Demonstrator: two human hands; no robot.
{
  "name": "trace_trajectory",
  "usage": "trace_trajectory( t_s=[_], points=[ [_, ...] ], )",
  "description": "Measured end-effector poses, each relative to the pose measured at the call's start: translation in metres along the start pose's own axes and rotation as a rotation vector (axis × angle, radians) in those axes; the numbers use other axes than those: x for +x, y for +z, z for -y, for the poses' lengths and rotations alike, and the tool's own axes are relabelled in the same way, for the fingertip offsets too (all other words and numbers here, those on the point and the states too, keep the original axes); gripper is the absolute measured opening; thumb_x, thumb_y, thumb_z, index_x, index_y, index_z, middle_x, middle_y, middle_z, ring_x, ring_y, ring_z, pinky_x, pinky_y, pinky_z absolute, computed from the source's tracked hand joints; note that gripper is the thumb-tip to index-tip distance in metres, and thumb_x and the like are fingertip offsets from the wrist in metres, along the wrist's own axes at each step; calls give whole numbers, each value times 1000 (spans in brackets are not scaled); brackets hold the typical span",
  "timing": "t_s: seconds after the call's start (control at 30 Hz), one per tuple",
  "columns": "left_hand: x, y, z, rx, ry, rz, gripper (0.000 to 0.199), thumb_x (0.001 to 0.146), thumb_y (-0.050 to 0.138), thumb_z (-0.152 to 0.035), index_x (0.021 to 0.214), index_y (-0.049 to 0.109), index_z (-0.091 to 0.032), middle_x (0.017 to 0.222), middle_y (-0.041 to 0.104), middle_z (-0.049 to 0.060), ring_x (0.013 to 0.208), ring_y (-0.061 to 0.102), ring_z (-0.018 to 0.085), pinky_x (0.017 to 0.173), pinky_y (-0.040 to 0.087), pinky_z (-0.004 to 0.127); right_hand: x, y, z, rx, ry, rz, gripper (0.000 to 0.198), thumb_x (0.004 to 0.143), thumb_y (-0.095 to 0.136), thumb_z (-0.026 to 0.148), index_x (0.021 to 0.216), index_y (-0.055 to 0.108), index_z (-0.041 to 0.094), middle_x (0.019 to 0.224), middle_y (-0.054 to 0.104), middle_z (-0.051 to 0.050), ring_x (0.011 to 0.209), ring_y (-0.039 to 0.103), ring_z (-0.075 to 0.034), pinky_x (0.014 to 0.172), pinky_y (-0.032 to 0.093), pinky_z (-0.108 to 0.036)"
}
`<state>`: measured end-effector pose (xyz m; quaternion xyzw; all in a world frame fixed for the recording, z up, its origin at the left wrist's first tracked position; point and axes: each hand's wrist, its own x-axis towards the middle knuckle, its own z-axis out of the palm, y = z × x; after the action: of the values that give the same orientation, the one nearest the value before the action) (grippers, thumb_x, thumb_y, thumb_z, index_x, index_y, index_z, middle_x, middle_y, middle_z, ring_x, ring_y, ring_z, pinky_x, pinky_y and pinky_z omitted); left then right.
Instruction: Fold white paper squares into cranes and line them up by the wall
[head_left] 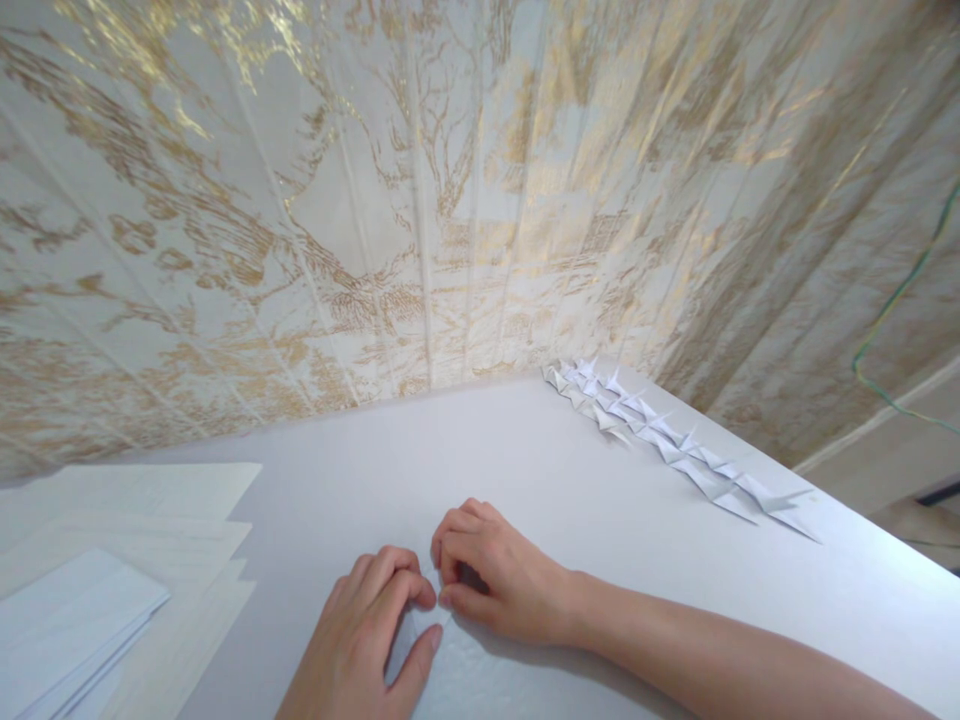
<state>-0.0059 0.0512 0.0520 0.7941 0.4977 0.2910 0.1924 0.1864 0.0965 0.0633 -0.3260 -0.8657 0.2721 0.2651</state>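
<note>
A white sheet of paper (457, 675) lies low in the middle of the head view, pale against the white table. My left hand (371, 620) rests on its left side, fingers curled and the thumb a little apart from the index finger, holding the paper against the tabletop. Close beside it, my right hand (495, 580) pinches the paper's upper part, with thumb and fingertips nearly meeting. The two hands almost touch at the fingertips. Part of the sheet is hidden beneath my hands, and its folds are hard to make out.
Several folded paper cranes (660, 430) stand in rows along the table's right side. Stacked cream sheets (202, 545) lie at the left, with folded white paper (82, 620) on top. A gold-patterned curtain (420, 200) hangs behind the white table (345, 460).
</note>
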Motion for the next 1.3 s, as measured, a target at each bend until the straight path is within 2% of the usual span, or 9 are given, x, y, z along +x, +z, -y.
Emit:
trace_trajectory(
  t_s=[0.9, 1.3],
  points=[
    [0, 0, -4, 70, 45, -16, 9, 80, 54, -17, 81, 56, -25, 91, 60, 1, 86, 55, 22, 75, 45, 36, 1, 1, 2, -46, 13, 11, 22, 76, 62, 6, 74, 45, 19, 86, 59, -1, 87, 51, -17, 85, 36, -31],
    [-1, 1, -2, 111, 49, 20, 6, 82, 53, -19, 82, 56, -24, 93, 60, 2, 87, 55, 23, 76, 45, 38, 1, -1, 4, -48, 25, 20, 18, 77, 59, 7, 74, 46, 20, 88, 59, -2, 86, 50, -18, 85, 36, -32]
  ],
)
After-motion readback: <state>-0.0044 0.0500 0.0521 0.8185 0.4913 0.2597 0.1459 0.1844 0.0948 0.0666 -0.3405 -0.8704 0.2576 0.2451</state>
